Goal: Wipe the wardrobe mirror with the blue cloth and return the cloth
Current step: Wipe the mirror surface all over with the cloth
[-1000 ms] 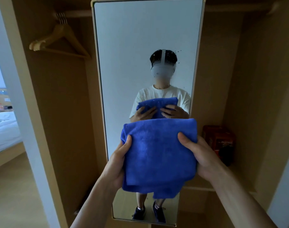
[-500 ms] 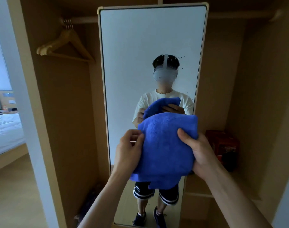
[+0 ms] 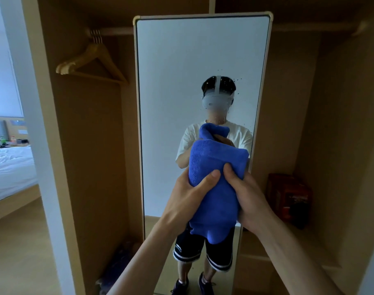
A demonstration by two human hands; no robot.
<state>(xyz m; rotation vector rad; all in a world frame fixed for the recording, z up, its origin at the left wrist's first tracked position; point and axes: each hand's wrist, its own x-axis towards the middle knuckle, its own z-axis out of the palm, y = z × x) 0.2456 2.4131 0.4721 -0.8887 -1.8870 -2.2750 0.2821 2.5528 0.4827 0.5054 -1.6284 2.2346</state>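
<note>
A tall wardrobe mirror [image 3: 177, 86] in a pale frame stands straight ahead inside the open wardrobe. Small dark specks dot the glass around the reflected head. I hold the blue cloth [image 3: 216, 188] bunched into a thick bundle in front of the mirror's lower half. My left hand [image 3: 188, 194] grips its left side with the thumb pressed into the fabric. My right hand [image 3: 247, 194] grips the right side, thumb next to the left one. The cloth's lower end hangs loose below my hands. Whether the cloth touches the glass cannot be told.
A wooden hanger [image 3: 92, 64] hangs on the rail at upper left. A red-brown box [image 3: 288, 196] sits on a shelf to the right of the mirror. Dark fabric [image 3: 118, 265] lies on the wardrobe floor at left. A bed [image 3: 9, 167] shows beyond the left wardrobe wall.
The cloth went from a flat spread between my hands to a tight bundle. My hands came together until the thumbs meet, and the view tilted up a little.
</note>
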